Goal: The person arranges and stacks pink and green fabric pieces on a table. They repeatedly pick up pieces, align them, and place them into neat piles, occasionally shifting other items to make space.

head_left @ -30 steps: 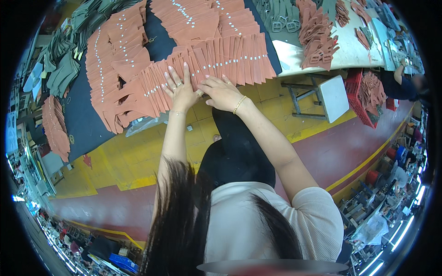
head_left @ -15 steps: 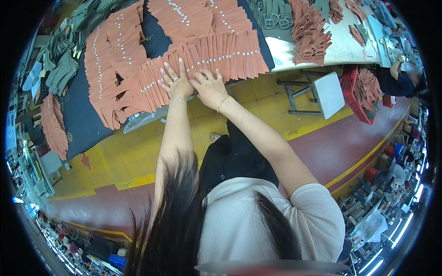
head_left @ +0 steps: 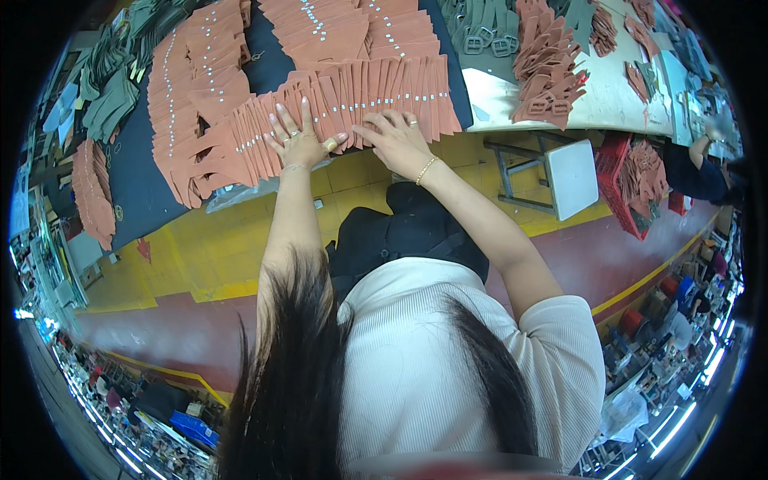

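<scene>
A long row of overlapping salmon-brown cut pieces [head_left: 400, 88], leather-like and dotted with small white labels, runs along the near edge of the dark table [head_left: 140, 196]. My left hand [head_left: 301, 147] lies on the middle of this row with its fingers spread, a ring on one of them. Just to its right, my right hand [head_left: 398, 142] rests its fingertips on the lower ends of the pieces, fingers bent but apart. Neither hand is closed around a piece. More fans of the same pieces [head_left: 210, 60] cover the table's far side.
Dark green pieces [head_left: 112, 108] are heaped at the far left. Green straps with buckles [head_left: 488, 32] and brown buckled pieces [head_left: 548, 72] lie on a pale table at right. A white-topped stool [head_left: 572, 178] and a red crate [head_left: 614, 188] stand below; another person [head_left: 700, 164] is beyond.
My right hand has moved right along the row, away from my left hand. My left hand has shifted slightly left and stays spread on the pieces.
</scene>
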### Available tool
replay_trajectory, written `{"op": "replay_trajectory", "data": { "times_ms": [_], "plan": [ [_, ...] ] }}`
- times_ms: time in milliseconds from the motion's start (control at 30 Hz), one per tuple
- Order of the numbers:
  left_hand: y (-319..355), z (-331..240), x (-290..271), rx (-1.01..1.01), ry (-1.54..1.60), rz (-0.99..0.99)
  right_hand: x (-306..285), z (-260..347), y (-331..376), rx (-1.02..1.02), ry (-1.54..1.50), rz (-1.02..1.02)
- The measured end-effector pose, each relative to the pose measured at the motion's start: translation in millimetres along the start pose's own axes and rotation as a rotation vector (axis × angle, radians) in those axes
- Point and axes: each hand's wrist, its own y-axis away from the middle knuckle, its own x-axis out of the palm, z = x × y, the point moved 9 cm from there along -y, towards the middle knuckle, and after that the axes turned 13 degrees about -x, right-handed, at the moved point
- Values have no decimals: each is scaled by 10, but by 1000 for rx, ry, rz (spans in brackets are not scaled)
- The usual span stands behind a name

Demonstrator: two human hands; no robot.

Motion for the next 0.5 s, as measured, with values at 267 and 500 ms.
{"op": "replay_trajectory", "data": {
  "times_ms": [267, 500],
  "plan": [
    [8, 14, 12, -29, -57, 7, -122, -126, 192, -53, 2, -47],
    [-44, 35, 57, -23, -100, -3, -173, -237, 297, -59, -25, -50]
  ]
}}
